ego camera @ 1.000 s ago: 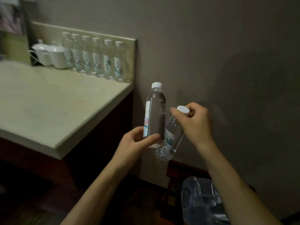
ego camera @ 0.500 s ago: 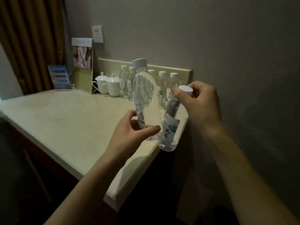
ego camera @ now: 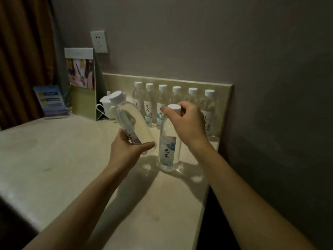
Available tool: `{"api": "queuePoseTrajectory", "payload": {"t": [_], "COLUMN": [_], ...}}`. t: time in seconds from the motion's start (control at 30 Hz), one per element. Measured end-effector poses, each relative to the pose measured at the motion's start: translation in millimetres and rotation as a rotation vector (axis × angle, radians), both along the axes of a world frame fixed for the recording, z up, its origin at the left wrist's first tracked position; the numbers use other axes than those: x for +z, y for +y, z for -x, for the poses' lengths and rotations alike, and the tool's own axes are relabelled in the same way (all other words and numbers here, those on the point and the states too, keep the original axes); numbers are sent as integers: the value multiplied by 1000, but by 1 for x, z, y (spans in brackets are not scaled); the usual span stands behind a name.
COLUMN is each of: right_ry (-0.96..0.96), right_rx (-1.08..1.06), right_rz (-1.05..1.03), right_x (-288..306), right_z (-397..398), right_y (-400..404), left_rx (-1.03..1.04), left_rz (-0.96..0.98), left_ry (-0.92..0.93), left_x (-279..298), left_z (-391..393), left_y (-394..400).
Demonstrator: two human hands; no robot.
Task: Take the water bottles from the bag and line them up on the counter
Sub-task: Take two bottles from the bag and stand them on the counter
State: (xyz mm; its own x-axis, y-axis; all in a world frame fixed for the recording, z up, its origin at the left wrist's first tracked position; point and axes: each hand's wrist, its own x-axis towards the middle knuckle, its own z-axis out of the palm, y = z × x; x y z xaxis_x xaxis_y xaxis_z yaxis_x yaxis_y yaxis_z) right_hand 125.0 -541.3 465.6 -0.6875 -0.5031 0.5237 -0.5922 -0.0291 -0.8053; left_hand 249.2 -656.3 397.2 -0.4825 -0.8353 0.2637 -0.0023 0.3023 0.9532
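Observation:
My left hand [ego camera: 127, 150] grips the lower part of a clear water bottle [ego camera: 128, 120] with a white cap, tilted to the left above the counter [ego camera: 59, 165]. My right hand [ego camera: 187, 123] pinches the white cap of a second water bottle [ego camera: 169, 150], which stands upright with its base on the counter. Behind them, a row of several capped water bottles [ego camera: 163, 103] lines the backsplash. The bag is out of sight.
A white teapot and cup [ego camera: 106, 105] sit left of the bottle row, beside a standing card holder [ego camera: 82, 82] and a blue leaflet stand [ego camera: 51, 101]. A wall socket [ego camera: 99, 41] is above. The counter ends at the right against a dark gap by the wall.
Both hands carried their bottles up and over the counter. The right-hand bottle went from hanging tilted to standing on the counter; the left-hand bottle now leans left.

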Motion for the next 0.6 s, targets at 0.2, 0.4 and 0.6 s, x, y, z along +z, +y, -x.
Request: {"api": "queuePoseTrajectory", "payload": {"t": [0.2,0.4,0.6], "right_ry": [29,22,31], "right_rx": [-85,-247,-381], "right_rz": [-34,-99,-154], "right_x": [5,5,9], "right_z": [-1,-3,-2], "right_y": [-61,-120,-161], "left_rx": [-64,-110,-144], "left_rz": [126,192,216], "left_ry": [-130,-280,-317], "left_x": [-2,-2,-2], "left_z": [12,26,38], "left_y": [-75,-137,-175]}}
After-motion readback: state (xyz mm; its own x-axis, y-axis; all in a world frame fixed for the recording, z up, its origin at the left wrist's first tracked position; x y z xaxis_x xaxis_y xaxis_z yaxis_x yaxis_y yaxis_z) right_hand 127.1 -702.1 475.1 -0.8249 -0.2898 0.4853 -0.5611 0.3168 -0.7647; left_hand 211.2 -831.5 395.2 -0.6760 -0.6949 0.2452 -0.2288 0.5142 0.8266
